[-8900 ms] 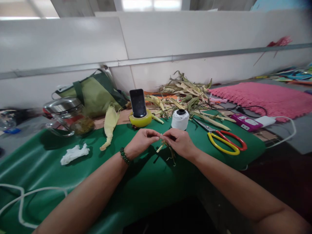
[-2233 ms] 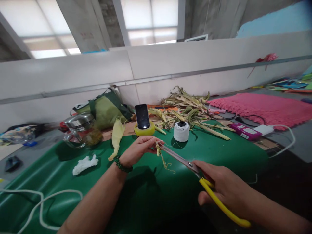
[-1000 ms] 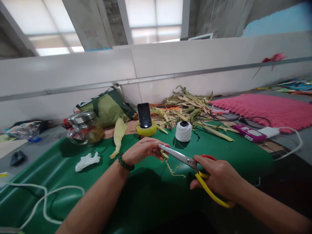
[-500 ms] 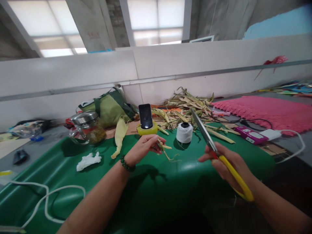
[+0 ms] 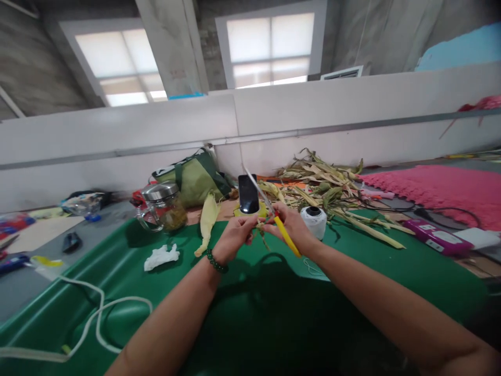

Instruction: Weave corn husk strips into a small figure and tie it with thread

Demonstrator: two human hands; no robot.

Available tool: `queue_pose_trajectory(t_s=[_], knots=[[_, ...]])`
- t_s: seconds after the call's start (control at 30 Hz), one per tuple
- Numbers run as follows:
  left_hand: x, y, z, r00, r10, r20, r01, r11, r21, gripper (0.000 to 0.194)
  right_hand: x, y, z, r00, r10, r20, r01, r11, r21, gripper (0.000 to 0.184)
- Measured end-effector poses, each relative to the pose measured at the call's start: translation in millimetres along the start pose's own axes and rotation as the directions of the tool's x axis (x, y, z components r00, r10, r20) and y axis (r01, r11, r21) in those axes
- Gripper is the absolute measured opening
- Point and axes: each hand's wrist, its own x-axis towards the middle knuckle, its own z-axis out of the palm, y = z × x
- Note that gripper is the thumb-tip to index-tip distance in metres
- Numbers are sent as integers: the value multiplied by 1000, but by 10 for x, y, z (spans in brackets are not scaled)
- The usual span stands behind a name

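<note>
My left hand [image 5: 236, 237], with a green bead bracelet at the wrist, pinches a small knotted strip of corn husk [image 5: 265, 240] over the green mat. Yellow-handled scissors [image 5: 288, 239] lie in my right hand [image 5: 294, 225], their blades pointing up and away to the left. The right fingertips reach the husk strip beside the left ones; whether they grip it is unclear. Just behind the hands, a phone [image 5: 248, 194] leans upright on a yellow roll. Right of my right hand stands a white thread spool [image 5: 314, 225], with a loose thread on the mat nearby.
Dried corn husks [image 5: 321, 177] are heaped at the back right, near a pink fringed cloth [image 5: 422, 190] and a purple box [image 5: 436, 236]. On the left are a pale husk [image 5: 209, 222], a glass jar [image 5: 166, 209], crumpled tissue [image 5: 161, 257], a green bag [image 5: 195, 180] and a white cable [image 5: 97, 318].
My right hand has come left with the scissors to meet my left hand at the husk strip. The camera view has shifted, moving the background rightward and slightly down.
</note>
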Motion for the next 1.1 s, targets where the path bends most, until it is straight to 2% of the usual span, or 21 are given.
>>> queue_pose_trajectory(t_s=[0.1, 0.2, 0.3, 0.4, 0.53, 0.83, 0.97, 1.1], knots=[[-5, 35, -41, 999, 24, -34, -26, 999, -41, 45, 42, 90, -35, 998, 38, 52, -49, 971, 233, 41], [1, 31, -56, 1000, 29, -4, -29, 997, -65, 40, 22, 150, -62, 998, 42, 43, -52, 957, 285, 44], [19, -6, -47, 998, 53, 15, -52, 997, -64, 33, -12, 176, -77, 999, -6, 48, -9, 955, 298, 45], [38, -46, -34, 996, 88, 13, -87, 995, -51, 27, -43, 164, -103, 997, -62, 35, 54, 978, 202, 43], [38, -73, -14, 992, 114, 62, -112, 993, -25, 29, -80, 109, -143, 993, -119, -20, 119, 993, 24, 35], [28, -57, 12, 988, 96, 119, -104, 993, 62, 25, -77, 128, -170, 984, -174, 37, 176, 983, -58, 24], [43, -92, 30, 996, 72, 53, -76, 994, 78, 27, -73, 140, -149, 992, -124, 30, 124, 992, -14, 25], [44, -119, 70, 994, 108, 20, -109, 991, 73, 27, -41, 131, -140, 998, -5, 68, -9, 978, 206, 37]])
